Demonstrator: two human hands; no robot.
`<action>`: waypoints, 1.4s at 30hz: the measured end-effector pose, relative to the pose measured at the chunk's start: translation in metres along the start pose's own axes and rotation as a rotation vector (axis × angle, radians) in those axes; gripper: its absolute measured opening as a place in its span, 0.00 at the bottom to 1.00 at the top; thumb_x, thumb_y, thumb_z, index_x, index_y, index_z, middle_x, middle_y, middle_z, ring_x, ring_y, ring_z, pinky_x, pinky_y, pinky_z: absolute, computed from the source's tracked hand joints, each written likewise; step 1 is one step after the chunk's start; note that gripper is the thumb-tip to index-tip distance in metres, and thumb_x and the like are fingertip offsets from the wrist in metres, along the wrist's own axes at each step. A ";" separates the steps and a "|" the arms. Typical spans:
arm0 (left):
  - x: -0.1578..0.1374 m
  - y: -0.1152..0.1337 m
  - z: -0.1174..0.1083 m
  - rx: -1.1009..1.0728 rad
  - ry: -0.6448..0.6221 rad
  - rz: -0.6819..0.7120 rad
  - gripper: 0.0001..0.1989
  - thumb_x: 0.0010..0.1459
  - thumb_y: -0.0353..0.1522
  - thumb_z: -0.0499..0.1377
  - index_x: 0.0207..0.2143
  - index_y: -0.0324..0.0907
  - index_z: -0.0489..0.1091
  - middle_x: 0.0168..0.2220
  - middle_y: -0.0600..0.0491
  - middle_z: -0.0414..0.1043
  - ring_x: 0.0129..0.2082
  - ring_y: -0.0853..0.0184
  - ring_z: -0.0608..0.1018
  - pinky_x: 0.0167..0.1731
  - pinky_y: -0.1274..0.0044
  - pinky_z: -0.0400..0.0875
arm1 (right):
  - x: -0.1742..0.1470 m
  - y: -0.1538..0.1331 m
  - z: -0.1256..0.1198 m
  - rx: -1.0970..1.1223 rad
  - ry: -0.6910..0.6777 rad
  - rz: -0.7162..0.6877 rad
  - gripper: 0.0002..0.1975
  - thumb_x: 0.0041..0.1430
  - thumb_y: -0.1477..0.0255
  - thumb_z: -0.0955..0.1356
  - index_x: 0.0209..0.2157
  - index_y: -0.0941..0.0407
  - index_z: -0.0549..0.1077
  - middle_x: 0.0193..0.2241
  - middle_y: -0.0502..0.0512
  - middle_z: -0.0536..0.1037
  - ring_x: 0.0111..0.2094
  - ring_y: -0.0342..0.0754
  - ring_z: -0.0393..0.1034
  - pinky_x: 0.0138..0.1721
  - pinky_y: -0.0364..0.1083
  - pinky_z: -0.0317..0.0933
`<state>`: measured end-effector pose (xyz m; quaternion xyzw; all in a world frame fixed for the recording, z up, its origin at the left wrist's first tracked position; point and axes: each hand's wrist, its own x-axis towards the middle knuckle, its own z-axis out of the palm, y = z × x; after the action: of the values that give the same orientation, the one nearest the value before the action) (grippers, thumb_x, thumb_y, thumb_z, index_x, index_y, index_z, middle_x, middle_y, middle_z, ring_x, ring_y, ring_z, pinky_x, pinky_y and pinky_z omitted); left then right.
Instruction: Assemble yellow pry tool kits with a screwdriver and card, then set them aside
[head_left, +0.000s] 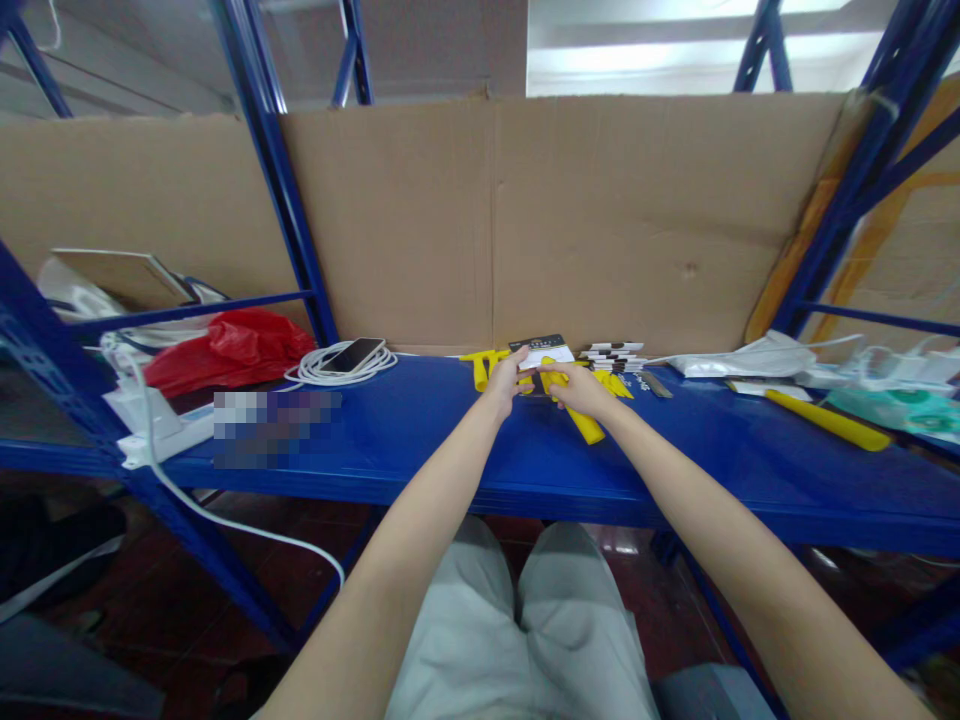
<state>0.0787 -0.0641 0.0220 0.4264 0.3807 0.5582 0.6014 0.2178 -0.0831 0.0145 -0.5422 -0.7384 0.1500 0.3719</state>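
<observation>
At the back middle of the blue shelf, my left hand (508, 382) and my right hand (577, 388) are close together with fingers curled. Between them is a small yellow piece (550, 378), partly dark and mostly hidden by my fingers; its exact kind cannot be made out. Just behind stands a black-and-white card or box (541, 350). A yellow handle-like part (585, 426) lies below my right hand. Other yellow parts (481, 370) are beside my left hand, and several small yellow strips (615, 383) lie right of my right hand.
A stack of black-and-white packets (611, 356) and a grey blade-like piece (655, 384) sit right of centre. Farther right are a white bag (739, 357) and a long yellow piece (829, 420). Leftward lie a phone (355, 355), coiled white cable (311, 368) and red bag (232, 348). Cardboard (600, 220) stands behind.
</observation>
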 end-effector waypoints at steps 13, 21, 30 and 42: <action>-0.003 0.001 -0.002 0.103 0.033 0.112 0.24 0.60 0.38 0.57 0.59 0.51 0.67 0.60 0.48 0.68 0.52 0.61 0.76 0.28 0.85 0.68 | 0.009 0.014 -0.041 -0.281 0.287 0.054 0.27 0.53 0.80 0.65 0.56 0.59 0.72 0.48 0.63 0.77 0.41 0.52 0.76 0.48 0.49 0.67; -0.006 0.002 0.002 0.110 0.039 0.082 0.24 0.60 0.34 0.58 0.59 0.47 0.68 0.57 0.45 0.71 0.46 0.61 0.79 0.25 0.84 0.69 | -0.009 0.063 -0.152 -0.680 0.432 0.312 0.26 0.54 0.76 0.65 0.56 0.57 0.71 0.47 0.67 0.77 0.47 0.58 0.72 0.45 0.52 0.64; -0.011 0.003 0.006 0.124 0.016 0.065 0.23 0.59 0.28 0.55 0.57 0.42 0.69 0.57 0.44 0.70 0.45 0.60 0.80 0.22 0.83 0.69 | -0.048 0.139 -0.213 -0.928 0.134 0.726 0.25 0.61 0.77 0.61 0.60 0.62 0.67 0.56 0.75 0.70 0.55 0.60 0.68 0.49 0.51 0.62; -0.010 0.001 0.007 0.145 -0.002 0.034 0.20 0.59 0.28 0.57 0.54 0.42 0.71 0.58 0.45 0.69 0.48 0.59 0.78 0.23 0.83 0.70 | -0.049 0.190 -0.206 -0.936 0.009 0.742 0.24 0.58 0.81 0.62 0.56 0.61 0.73 0.54 0.72 0.73 0.53 0.59 0.72 0.49 0.50 0.66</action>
<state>0.0835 -0.0745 0.0254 0.4759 0.4119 0.5390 0.5598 0.5016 -0.0955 0.0167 -0.8708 -0.4857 -0.0736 0.0192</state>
